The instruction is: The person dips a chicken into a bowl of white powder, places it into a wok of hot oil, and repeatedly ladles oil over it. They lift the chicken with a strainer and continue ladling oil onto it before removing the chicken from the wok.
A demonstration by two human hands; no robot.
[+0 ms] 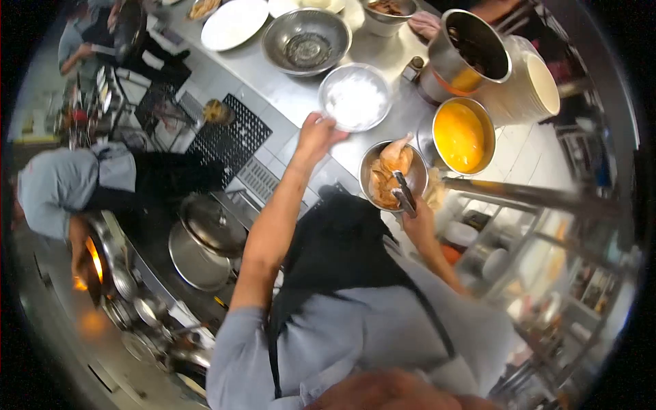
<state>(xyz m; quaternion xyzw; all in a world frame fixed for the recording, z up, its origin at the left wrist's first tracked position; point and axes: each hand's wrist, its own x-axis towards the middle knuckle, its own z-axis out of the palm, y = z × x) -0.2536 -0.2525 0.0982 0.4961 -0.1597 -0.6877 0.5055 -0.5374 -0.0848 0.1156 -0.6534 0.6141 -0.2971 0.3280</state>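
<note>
My left hand is at the near left rim of a metal bowl of white powder, its fingers closed on the edge. My right hand grips a pair of tongs with dark parts, which reach over a smaller steel bowl. Inside that bowl lie browned chicken pieces, a leg among them, with its bone end pointing up past the rim. Right of it stands a steel container of yellow-orange liquid, which looks like beaten egg. The tongs' tips are partly hidden against the chicken.
On the steel counter are an empty steel bowl, a white plate, a small jar and a tall pot. Stacked round containers stand at right. A co-worker works near flames at left, beside a large pot.
</note>
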